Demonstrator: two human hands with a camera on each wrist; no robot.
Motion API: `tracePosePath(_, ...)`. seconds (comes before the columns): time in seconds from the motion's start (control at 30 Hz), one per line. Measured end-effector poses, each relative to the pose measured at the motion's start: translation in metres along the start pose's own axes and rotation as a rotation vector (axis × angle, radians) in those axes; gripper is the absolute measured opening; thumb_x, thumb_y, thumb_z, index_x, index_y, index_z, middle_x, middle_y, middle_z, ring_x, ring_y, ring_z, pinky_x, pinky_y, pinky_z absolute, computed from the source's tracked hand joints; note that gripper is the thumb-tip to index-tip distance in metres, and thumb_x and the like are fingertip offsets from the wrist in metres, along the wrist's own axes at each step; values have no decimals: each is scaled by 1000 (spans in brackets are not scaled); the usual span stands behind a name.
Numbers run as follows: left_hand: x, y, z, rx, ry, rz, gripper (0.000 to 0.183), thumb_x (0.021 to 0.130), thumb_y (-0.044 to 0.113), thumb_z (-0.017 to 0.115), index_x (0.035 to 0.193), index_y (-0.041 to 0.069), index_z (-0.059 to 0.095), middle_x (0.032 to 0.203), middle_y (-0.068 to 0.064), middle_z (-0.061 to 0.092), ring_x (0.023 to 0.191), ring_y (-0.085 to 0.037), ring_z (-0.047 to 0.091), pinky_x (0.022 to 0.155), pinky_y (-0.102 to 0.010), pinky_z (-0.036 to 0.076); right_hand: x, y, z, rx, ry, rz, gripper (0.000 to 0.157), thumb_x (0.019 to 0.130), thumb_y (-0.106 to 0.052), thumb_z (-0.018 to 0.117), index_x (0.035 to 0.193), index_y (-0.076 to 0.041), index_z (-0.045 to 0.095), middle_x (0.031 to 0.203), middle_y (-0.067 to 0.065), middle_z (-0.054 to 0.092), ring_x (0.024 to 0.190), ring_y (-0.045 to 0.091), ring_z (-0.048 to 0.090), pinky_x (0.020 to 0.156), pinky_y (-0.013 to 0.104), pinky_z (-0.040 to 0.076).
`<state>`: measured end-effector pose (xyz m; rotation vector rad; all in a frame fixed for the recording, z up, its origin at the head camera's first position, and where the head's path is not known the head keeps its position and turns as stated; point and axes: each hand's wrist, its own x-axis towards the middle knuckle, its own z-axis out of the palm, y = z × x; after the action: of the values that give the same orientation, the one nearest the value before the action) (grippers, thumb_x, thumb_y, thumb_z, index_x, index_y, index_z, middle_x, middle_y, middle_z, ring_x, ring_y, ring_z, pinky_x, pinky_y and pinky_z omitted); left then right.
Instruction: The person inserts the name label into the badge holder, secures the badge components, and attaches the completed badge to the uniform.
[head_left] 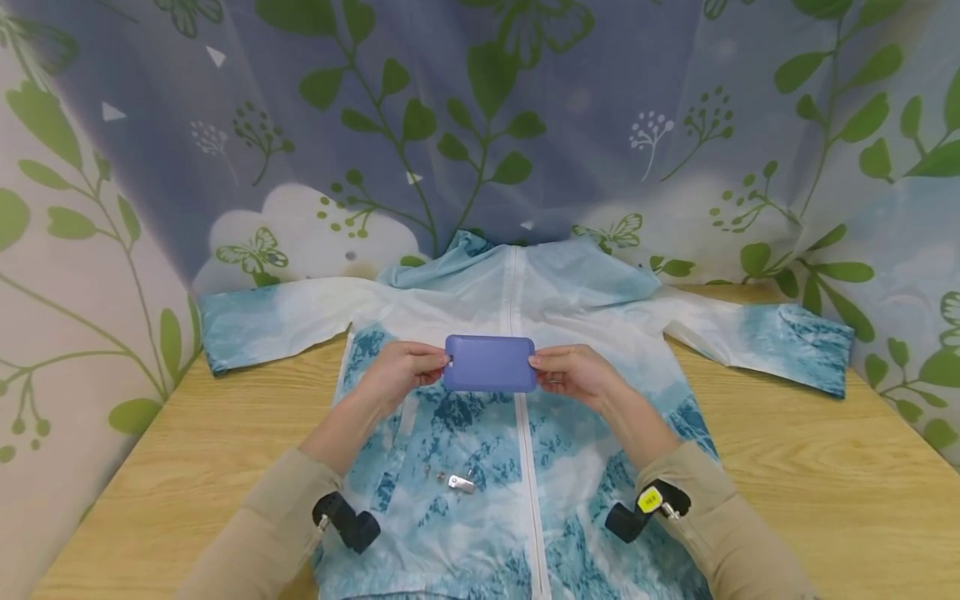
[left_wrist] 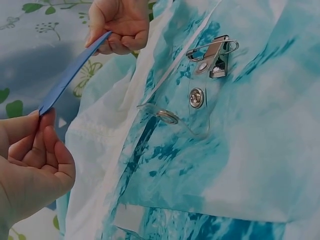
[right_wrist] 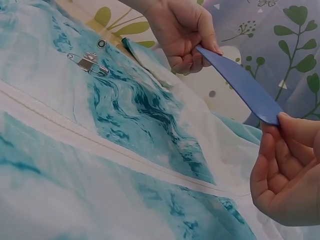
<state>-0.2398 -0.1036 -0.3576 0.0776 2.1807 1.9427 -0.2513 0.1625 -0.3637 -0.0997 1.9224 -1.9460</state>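
Thin rectangular card (head_left: 490, 364), pinching fingers (head_left: 427, 362), creased jacket (head_left: 585, 467)

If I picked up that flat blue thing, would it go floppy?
Probably not: the blue holder spans nearly straight between the left hand and right hand, held only at its ends. It's likely light, being thin. Flat, it probably wouldn't roll.
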Motion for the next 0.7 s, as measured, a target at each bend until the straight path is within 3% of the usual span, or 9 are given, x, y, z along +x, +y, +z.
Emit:
tracePosePath(0.3,2,-1,0,42,24,4,27,91,9,58,109,-12,62,86,-9,63,81,-23,56,81,-41,47,0,-3,1,-38,-20,5,28,90,-13,60,111,6,59,77,2,65,73,14,60,80,35,48)
tracePosePath(0.5,1,-1,0,77,44,11,28,92,11,58,108,-10,63,84,-8,62,83,-27,57,81,-42,46,0,-7,1,-79,-61,-16,14,91,-17,59,94,-4,65,77,2,63,74,17,59,80,38,47)
tracePosePath(0.7,-1,2,1,87,27,13,27,92,11,57,108,-10,63,82,-6,61,78,-22,56,83,-46,45,1,-9,2,-86,-67,-17,14,92,-18,58,84,-10,66,76,2,63,74,17,58,76,37,45)
